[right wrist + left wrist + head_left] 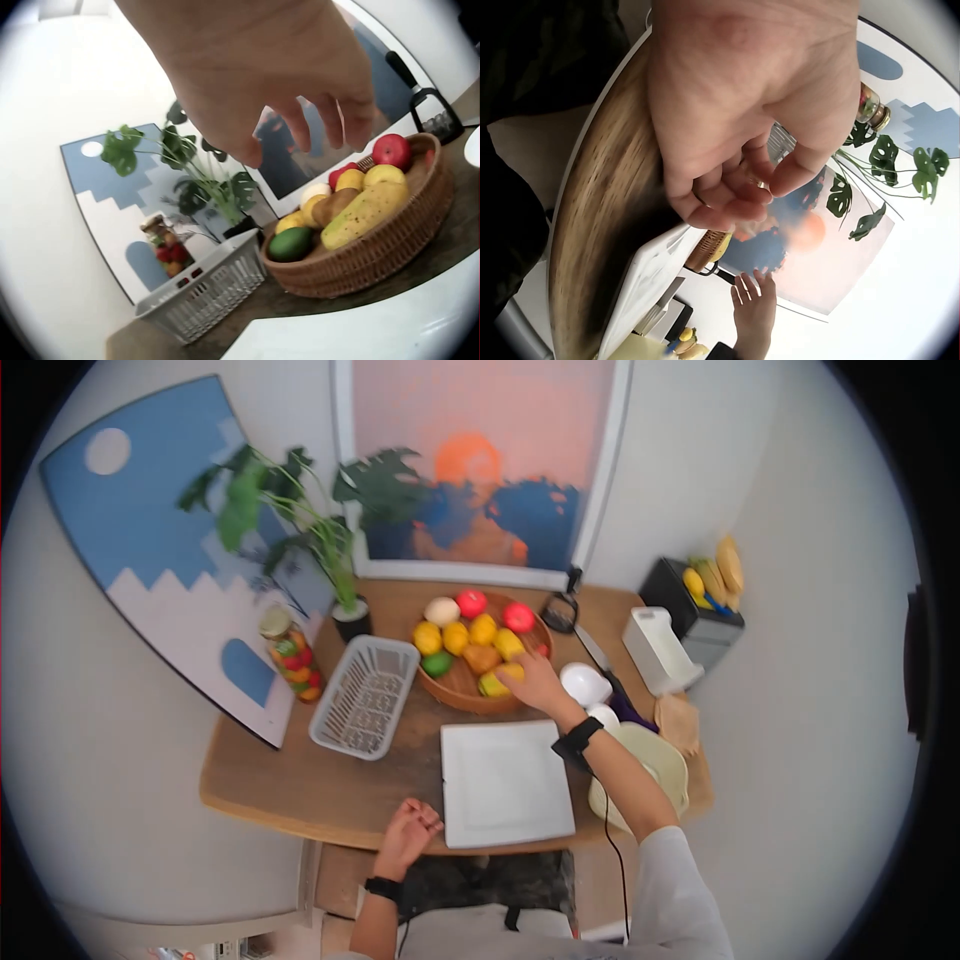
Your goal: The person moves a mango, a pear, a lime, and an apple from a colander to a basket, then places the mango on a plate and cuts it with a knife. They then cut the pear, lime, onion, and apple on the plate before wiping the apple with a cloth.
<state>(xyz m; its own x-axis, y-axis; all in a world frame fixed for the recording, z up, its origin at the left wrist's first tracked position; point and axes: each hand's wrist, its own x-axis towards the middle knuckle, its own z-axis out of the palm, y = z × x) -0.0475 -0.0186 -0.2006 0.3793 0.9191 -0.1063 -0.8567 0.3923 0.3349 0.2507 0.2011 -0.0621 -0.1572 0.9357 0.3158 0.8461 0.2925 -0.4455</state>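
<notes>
My right hand (pixel 538 685) reaches over the near right side of a round wicker basket (pixel 367 274) of fruit, its fingers extended and holding nothing. In the right wrist view the fingers hang above the fruit, apart from it. Nearest below is a long speckled yellow fruit (pixel 369 214). Around it lie a green fruit (pixel 291 244), a brown one (pixel 335 204), several yellow ones and a red apple-like one (pixel 392 151). My left hand (pixel 408 835) hovers by the table's front edge, fingers loosely curled and holding nothing, left of a white square plate (pixel 508 785).
Left of the basket stands a grey plastic basket (pixel 333 718), with a jar (pixel 292 660) and a potted plant (pixel 352 622) beyond. At right are a peeler-like tool (pixel 561 612), a knife (pixel 592 647), white bowls (pixel 584 684), a cream basin (pixel 668 765) and a white container (pixel 655 650).
</notes>
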